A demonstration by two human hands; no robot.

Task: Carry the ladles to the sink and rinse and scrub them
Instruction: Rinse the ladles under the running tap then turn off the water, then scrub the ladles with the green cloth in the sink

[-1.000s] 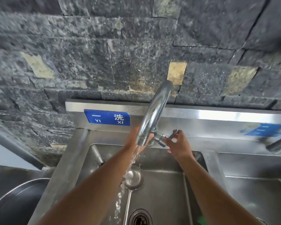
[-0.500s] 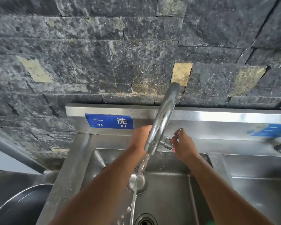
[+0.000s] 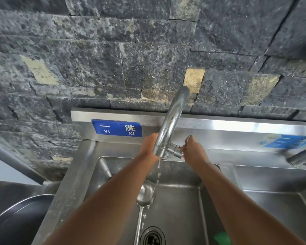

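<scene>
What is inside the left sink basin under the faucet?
A metal ladle lies in the sink basin, bowl under the thin water stream, near the drain. A green object shows partly; the forearms cover the rest.

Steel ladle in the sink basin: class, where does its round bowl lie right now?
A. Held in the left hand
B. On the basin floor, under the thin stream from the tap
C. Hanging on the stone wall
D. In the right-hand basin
B: the steel ladle lies on the floor of the sink basin, no hand on it, with water from the curved chrome tap falling at its bowl.
</scene>
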